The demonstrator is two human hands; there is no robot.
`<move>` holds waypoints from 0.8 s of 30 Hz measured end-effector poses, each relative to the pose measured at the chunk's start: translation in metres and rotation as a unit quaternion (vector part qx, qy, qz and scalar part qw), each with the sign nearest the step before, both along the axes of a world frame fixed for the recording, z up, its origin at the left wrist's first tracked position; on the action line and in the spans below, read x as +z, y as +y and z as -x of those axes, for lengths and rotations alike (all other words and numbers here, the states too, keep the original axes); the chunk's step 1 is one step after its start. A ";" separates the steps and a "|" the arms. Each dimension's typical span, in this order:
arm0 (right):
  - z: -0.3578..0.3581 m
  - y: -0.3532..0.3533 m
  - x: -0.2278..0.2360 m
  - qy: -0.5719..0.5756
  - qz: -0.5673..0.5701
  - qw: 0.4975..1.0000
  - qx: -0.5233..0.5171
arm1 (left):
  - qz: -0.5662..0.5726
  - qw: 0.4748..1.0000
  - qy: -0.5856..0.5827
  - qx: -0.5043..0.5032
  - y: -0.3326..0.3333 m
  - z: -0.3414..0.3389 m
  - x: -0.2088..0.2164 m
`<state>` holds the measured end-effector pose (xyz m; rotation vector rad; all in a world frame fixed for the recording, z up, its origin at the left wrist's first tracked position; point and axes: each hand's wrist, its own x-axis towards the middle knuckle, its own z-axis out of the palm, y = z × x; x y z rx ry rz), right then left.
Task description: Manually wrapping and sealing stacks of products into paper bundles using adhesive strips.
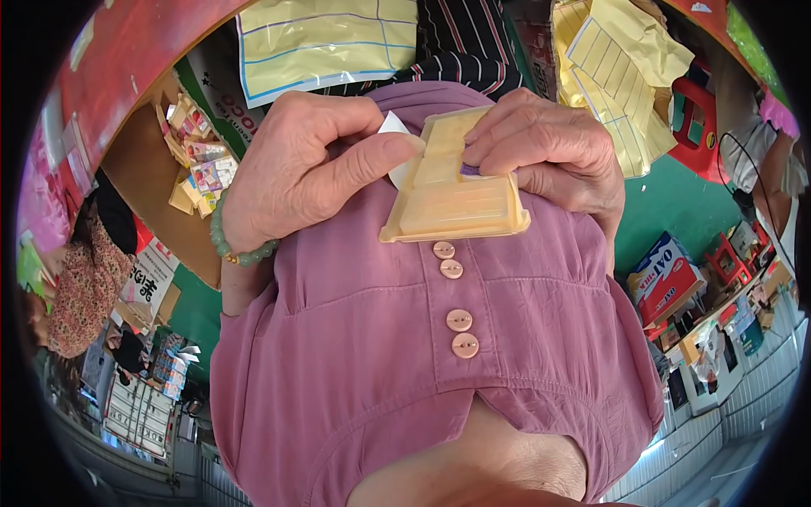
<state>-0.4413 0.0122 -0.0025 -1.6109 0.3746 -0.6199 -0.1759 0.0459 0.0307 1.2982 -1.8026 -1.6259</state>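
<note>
In front of the mauve blouse [363, 313] is a pale yellow plastic tray [460, 207] with shallow compartments. My right hand [549, 152] grips its right side, with fingers bent over the middle. A small purple patch [470, 170] shows beneath those fingertips. On the opposite side my left hand [312, 165], a green bead bracelet [245, 251] at its wrist, is closed around a white slip [397, 135]. Its thumb presses the slip against the tray's left edge; the curled fingers behind are partly hidden.
A cardboard box [127, 182] with several small yellow packs [201, 165] stands at left. Beyond my hands lies a yellow plastic sheet [325, 46]. Yellow wrappers [621, 76], a red stool [699, 127] and a red-blue carton [663, 279] are at right. Other people are at both sides.
</note>
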 end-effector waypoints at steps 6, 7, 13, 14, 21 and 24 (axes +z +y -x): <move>0.000 0.000 0.001 0.001 0.005 1.000 0.013 | -0.011 0.999 0.023 0.027 0.006 0.007 -0.007; 0.000 -0.001 0.001 -0.001 0.007 1.000 0.018 | -0.011 0.999 0.024 0.025 0.006 0.008 -0.007; -0.003 -0.004 0.004 0.006 0.044 0.998 0.042 | 0.048 0.998 0.007 0.027 0.001 0.022 -0.002; -0.004 -0.004 0.005 0.004 0.043 0.998 0.045 | 0.056 0.998 0.001 0.019 -0.001 0.025 -0.001; -0.005 0.002 0.011 0.067 0.040 0.997 -0.002 | 0.157 0.987 -0.045 -0.004 -0.005 0.034 -0.001; -0.008 0.004 0.010 0.073 0.020 0.997 -0.031 | 0.140 0.988 -0.067 0.001 -0.006 0.033 -0.002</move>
